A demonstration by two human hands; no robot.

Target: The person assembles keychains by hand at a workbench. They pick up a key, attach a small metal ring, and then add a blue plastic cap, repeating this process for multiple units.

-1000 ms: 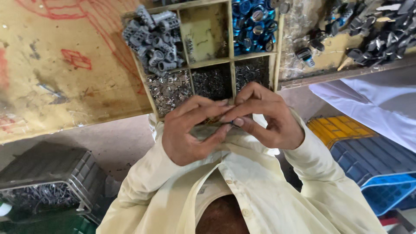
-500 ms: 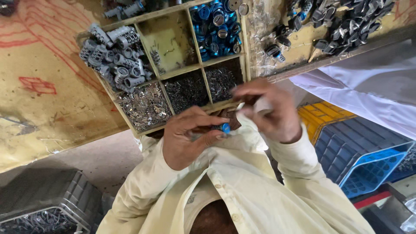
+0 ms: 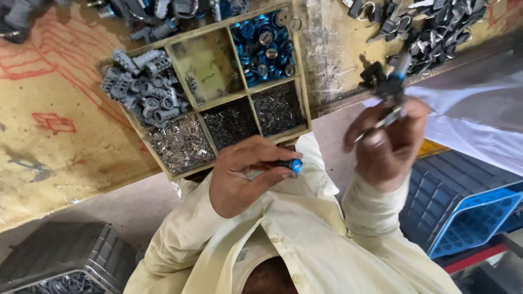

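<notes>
Left hand [image 3: 245, 177] pinched shut on small blue-capped part [image 3: 294, 165]; right hand [image 3: 389, 144] clamped round dark clip assembly [image 3: 388, 81], raised.

Likely mid-assembly: blue-capped part held low at chest, just below divided tray [image 3: 303, 92]; clip assembly lifted near pile of finished clips [image 3: 436, 27]. Next probably needs both brought together, aligned. Part short, cylindrical, dark body, glossy blue end; matches blue caps [image 3: 261, 43] in tray.

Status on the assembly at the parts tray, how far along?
Done: a pile of dark finished-looking pieces lies on the bench. In hand: left hand pinches a blue-capped part; right hand lifts a dark piece. Left: tray compartments hold plenty of parts.
</notes>
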